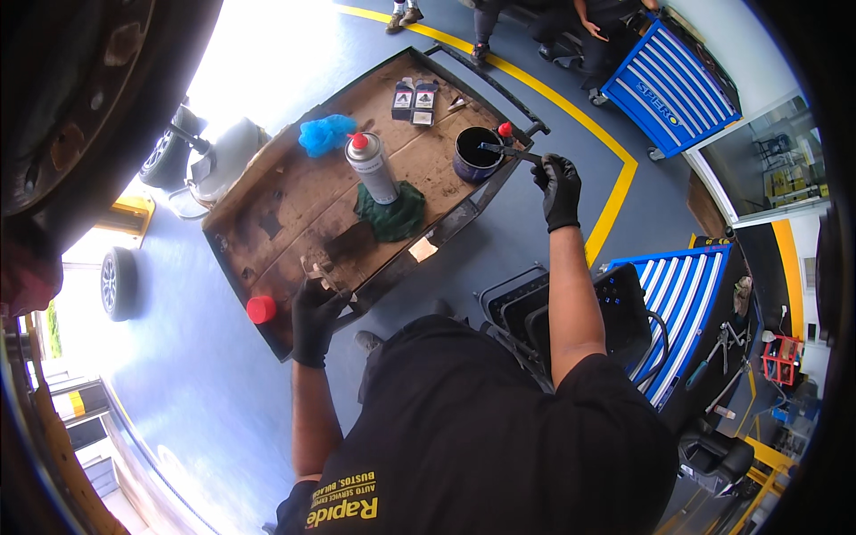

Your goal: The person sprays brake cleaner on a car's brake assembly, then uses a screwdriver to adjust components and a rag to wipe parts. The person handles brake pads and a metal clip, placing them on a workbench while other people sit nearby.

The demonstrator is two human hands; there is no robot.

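Note:
A black glove covers my left hand (pixel 317 319), its fingers closed at the near edge of the cart by a small brownish metal piece (pixel 316 262), which it seems to grip. Just beyond lies a dark, flat block (pixel 350 242). My right hand (pixel 561 189), also gloved in black, grips the handle of a thin, flat tool (pixel 519 153); whether it is a brush or a spatula I cannot tell. The tool's far end reaches over the mouth of a dark open can (pixel 477 169). A spray can (pixel 372 169) with a red top stands between my hands, beside a dark green cloth (pixel 392 212).
Cardboard lines the cart (pixel 294 196). It also carries a blue crumpled bag (pixel 326 135), small boxes (pixel 415 102) and a red cap (pixel 260 309). A black chair (pixel 588 312) and blue tool cabinet (pixel 682 294) stand at right. People (pixel 535 22) are beyond the cart.

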